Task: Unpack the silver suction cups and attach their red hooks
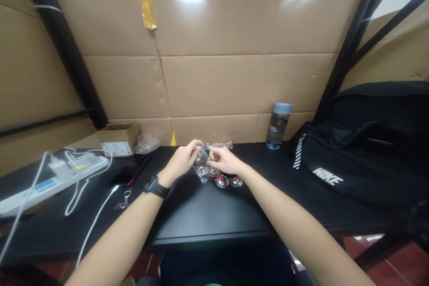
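Note:
My left hand (182, 159) is closed at the edge of a crinkled clear plastic bag (203, 176), thumb and fingers pinching it. Close beside it, my right hand (224, 161) has its fingers curled into a pinch over the bag; what lies between the fingertips is hidden. Shiny round silver discs with red cords, resembling small finger cymbals (221, 181), lie on the black table below my right hand. One more cymbal (236, 181) rests just right of it, and others show partly through the plastic.
A water bottle (279, 127) with a blue lid and a large black bag (362, 152) stand to the right. On the left are a power strip (50, 187) with white cables, a small cardboard box (118, 136), a phone (123, 176) and a keychain (124, 201). Cardboard walls the back.

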`<action>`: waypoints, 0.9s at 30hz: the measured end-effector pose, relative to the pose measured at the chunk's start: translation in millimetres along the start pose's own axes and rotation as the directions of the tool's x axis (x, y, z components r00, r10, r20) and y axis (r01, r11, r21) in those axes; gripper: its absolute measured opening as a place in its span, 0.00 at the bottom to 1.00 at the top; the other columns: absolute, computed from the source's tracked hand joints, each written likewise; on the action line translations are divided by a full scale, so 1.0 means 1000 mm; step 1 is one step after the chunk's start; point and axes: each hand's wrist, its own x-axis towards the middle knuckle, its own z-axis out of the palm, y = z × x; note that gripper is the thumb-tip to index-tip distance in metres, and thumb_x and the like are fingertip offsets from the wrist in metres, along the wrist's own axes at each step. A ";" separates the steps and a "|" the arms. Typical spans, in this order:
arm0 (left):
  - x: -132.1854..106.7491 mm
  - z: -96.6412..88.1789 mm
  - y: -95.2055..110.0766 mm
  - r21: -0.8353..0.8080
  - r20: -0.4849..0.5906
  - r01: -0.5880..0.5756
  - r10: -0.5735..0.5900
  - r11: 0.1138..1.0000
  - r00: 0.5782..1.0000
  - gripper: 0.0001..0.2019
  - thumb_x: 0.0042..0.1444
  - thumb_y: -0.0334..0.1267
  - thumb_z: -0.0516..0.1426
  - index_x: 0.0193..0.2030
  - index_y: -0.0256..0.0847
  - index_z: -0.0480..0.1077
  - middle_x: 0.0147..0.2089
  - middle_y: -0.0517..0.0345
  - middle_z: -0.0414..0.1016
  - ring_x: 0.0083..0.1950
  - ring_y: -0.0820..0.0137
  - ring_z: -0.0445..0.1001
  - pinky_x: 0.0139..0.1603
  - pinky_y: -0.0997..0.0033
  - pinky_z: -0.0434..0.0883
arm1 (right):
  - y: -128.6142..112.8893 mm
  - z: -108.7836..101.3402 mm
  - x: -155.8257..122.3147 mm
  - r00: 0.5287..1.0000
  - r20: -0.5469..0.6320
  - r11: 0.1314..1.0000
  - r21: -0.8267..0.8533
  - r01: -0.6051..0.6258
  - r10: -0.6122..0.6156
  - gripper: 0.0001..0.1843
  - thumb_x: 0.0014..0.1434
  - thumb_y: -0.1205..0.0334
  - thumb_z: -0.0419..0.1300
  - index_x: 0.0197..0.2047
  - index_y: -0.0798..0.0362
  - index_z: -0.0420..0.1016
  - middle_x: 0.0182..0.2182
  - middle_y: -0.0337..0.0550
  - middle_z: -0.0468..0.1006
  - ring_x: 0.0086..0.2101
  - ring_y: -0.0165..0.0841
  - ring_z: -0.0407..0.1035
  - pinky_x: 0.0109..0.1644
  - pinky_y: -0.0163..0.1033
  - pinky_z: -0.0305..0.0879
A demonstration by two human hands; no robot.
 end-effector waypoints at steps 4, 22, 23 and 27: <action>-0.001 0.001 0.002 -0.017 -0.012 -0.007 0.007 1.000 1.000 0.12 0.68 0.41 0.51 0.54 0.46 0.70 0.33 0.59 0.78 0.32 0.67 0.76 0.36 0.73 0.66 | -0.001 0.001 0.000 0.999 -0.043 0.999 0.031 -0.009 0.010 0.13 0.56 0.63 0.62 0.32 0.50 0.58 0.34 0.39 0.79 0.32 0.32 0.71 0.37 0.37 0.67; -0.001 0.006 0.009 -0.077 -0.006 -0.033 0.033 0.997 0.999 0.12 0.69 0.38 0.49 0.54 0.44 0.70 0.34 0.59 0.78 0.31 0.70 0.75 0.37 0.74 0.67 | -0.004 0.019 0.001 0.998 -0.041 0.934 0.356 -0.023 0.040 0.20 0.54 0.59 0.68 0.38 0.48 0.58 0.36 0.37 0.76 0.37 0.34 0.76 0.45 0.42 0.73; -0.001 0.006 0.008 -0.071 -0.007 -0.035 0.035 0.997 0.999 0.12 0.69 0.39 0.49 0.54 0.44 0.70 0.34 0.59 0.78 0.30 0.70 0.74 0.37 0.74 0.67 | -0.004 0.020 0.001 0.999 -0.041 0.935 0.354 -0.015 0.032 0.20 0.54 0.59 0.68 0.38 0.48 0.58 0.36 0.37 0.76 0.38 0.34 0.76 0.46 0.43 0.73; 0.000 0.005 0.006 -0.051 -0.018 -0.029 0.028 0.998 0.999 0.12 0.69 0.39 0.50 0.54 0.44 0.70 0.34 0.60 0.78 0.29 0.71 0.73 0.35 0.74 0.66 | -0.006 0.017 0.000 0.999 -0.036 0.960 0.278 -0.018 0.029 0.19 0.55 0.61 0.67 0.38 0.48 0.56 0.36 0.39 0.79 0.38 0.35 0.76 0.44 0.42 0.73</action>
